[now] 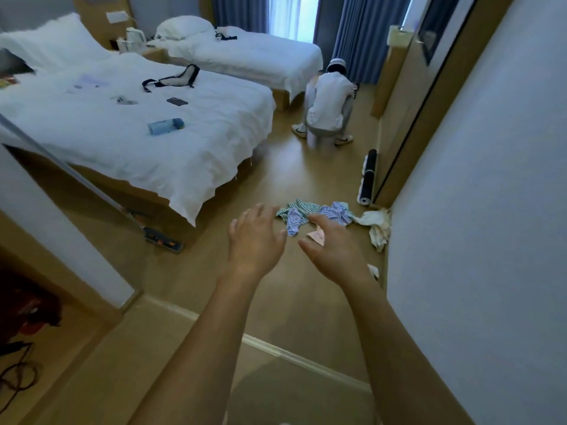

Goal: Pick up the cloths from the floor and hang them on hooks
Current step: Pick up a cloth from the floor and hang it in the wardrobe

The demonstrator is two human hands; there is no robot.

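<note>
Striped cloths point(310, 211) lying crumpled on floor point(306, 167); left hand point(256, 237) and right hand point(333, 246) reaching, grip spread, holding nothing.

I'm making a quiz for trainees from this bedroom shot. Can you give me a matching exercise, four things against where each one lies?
Things:
1. striped cloths
2. blue bottle
3. cream cloth
4. rolled dark mat

Places:
A. on the near bed
B. on the floor just beyond both hands
C. crumpled at the foot of the right wall
D. along the wooden panel, farther down the floor

Pairs: 1-B, 2-A, 3-C, 4-D
</note>
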